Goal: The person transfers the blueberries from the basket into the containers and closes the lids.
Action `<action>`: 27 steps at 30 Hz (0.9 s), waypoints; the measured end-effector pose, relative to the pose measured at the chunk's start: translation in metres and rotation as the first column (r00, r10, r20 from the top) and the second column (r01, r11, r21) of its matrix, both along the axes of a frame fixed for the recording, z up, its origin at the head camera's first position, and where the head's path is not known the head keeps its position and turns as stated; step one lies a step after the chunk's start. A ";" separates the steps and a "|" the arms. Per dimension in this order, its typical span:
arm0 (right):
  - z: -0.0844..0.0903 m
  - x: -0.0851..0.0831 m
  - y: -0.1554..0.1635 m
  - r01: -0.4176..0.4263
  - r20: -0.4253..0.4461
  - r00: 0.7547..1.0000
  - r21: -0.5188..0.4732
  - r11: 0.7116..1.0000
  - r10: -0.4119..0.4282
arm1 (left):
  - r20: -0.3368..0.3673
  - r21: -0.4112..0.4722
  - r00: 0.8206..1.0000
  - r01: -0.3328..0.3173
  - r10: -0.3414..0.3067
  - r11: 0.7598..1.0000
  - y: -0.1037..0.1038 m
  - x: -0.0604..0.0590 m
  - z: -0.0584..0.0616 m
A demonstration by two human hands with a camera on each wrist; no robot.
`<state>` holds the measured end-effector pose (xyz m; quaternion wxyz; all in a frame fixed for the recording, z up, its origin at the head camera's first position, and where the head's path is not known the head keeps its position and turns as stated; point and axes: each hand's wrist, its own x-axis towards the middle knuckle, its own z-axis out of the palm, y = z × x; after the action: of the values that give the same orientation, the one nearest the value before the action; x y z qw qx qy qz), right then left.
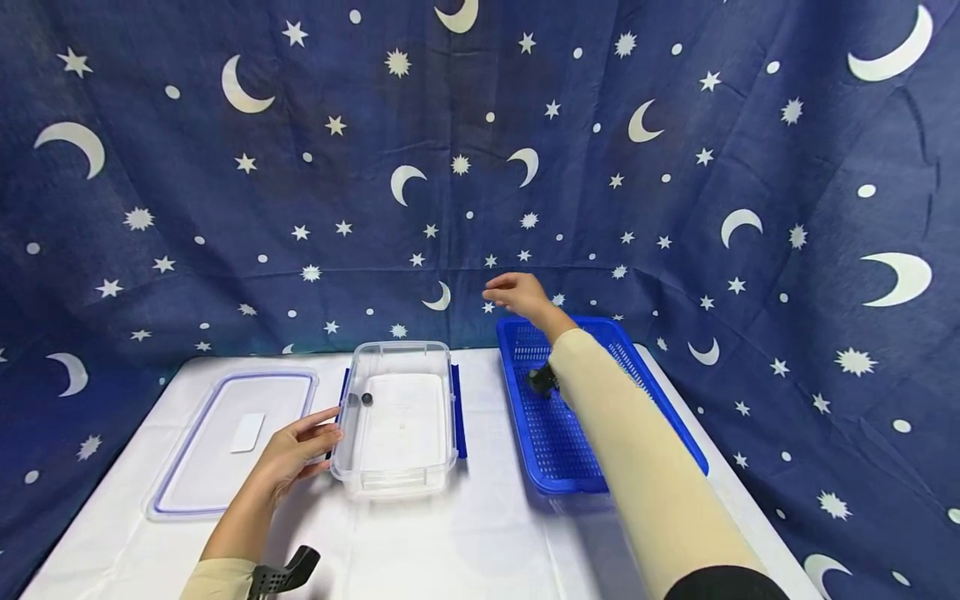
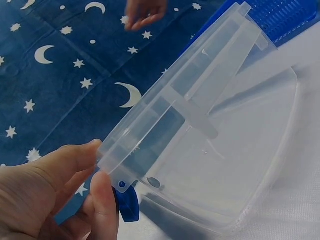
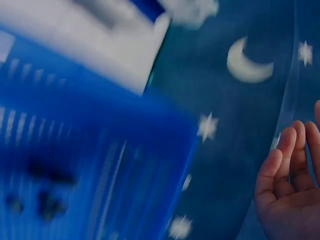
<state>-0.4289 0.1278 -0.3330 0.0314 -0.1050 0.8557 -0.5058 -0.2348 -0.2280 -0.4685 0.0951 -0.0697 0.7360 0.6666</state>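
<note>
The left hand (image 1: pixel 296 454) rests against the left wall of a clear rectangular plastic container (image 1: pixel 400 417), fingers nearly straight and touching its rim; the left wrist view shows the thumb and fingers (image 2: pixel 75 160) laid against the container's edge (image 2: pixel 200 145) beside a blue side latch (image 2: pixel 127 205), not curled round it. The container stands on the white-covered surface (image 1: pixel 480 533), at its middle, with two small dark round objects (image 1: pixel 361 399) lying inside near its far left corner.

The right hand (image 1: pixel 517 293) is lifted in the air above the far left corner of a blue perforated plastic basket (image 1: pixel 555 433), fingers loosely relaxed and holding nothing; the right wrist view shows the open palm (image 3: pixel 292 185) with its fingers slightly bent, and the basket (image 3: pixel 75 170) blurred below it, some dark things inside. The basket sits just right of the container, apart from it.

A clear flat lid with a blue seal (image 1: pixel 228 437) lies on the surface left of the container, close to the left hand. A dark blue cloth printed with moons and stars (image 1: pixel 480 167) hangs behind.
</note>
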 end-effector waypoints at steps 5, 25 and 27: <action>-0.014 0.002 0.069 0.129 0.006 0.992 0.032 0.991 -0.130 | 0.003 0.002 1.000 0.004 -0.004 1.000 -0.001 0.001 -0.002; -0.130 0.045 0.144 0.345 0.229 0.914 -0.004 0.939 -0.335 | -0.009 0.013 1.000 0.000 0.000 1.000 0.000 0.001 -0.002; -0.135 0.046 0.145 0.354 0.232 0.909 0.006 0.935 -0.345 | -0.005 0.009 1.000 0.001 -0.001 1.000 -0.001 0.001 -0.002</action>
<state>-0.3826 0.2729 -0.4681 0.0370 0.1083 0.8419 -0.5273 -0.2341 -0.2286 -0.4705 0.0941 -0.0673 0.7332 0.6701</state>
